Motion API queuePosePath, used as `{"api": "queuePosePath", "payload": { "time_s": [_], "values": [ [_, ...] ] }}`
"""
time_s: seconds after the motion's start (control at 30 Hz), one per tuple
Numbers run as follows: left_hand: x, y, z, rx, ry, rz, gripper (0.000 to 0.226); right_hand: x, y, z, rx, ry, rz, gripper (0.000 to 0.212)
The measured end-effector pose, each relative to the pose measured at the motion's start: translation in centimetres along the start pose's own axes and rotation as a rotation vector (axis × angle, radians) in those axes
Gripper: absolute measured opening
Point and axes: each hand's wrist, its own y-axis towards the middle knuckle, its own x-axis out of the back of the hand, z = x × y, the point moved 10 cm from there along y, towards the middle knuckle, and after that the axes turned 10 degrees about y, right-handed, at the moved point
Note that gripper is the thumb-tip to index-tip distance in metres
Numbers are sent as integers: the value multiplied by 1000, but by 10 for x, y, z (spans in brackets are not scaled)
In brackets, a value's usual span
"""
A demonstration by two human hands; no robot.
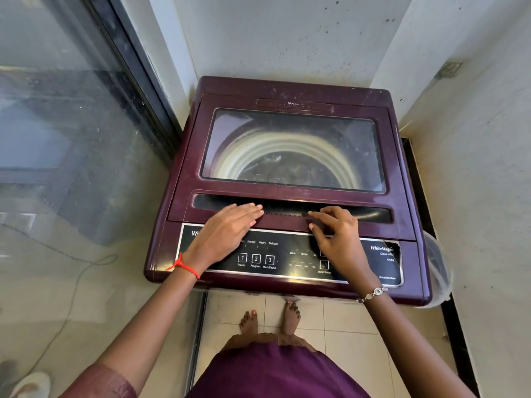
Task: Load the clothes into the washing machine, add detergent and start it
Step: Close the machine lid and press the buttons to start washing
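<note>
A maroon top-loading washing machine (402, 156) stands in a corner with its lid (290, 196) down. Through the lid's glass window (293, 147) I see the round drum, and no clothes show in it. My left hand (227, 231) lies flat at the lid's front handle recess, fingers together. My right hand (336, 234) rests beside it, fingertips curled at the recess edge. The black control panel (267, 261) below the hands carries buttons 1 Power, 2 Program and 3 Start/Pause. No detergent or clothes are in view.
A glass sliding door (71, 139) with a dark frame is close on the left. White walls (474, 139) close in behind and to the right. A clear plastic container (439, 265) sits wedged at the machine's right side. My bare feet (270, 317) stand on tiled floor.
</note>
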Motion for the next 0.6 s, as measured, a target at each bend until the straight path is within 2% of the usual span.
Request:
{"api": "queuePosePath", "payload": {
  "time_s": [0.1,0.37,0.6],
  "values": [
    [0,-16,14,28,56,-10,39,-8,-13,22,101,-56,-41,26],
    [-11,-42,26,173,164,66,46,-58,-61,76,417,-194,4,32],
    [-9,-45,26,220,181,76,45,-89,-71,91,529,-262,131,36]
  ]
}}
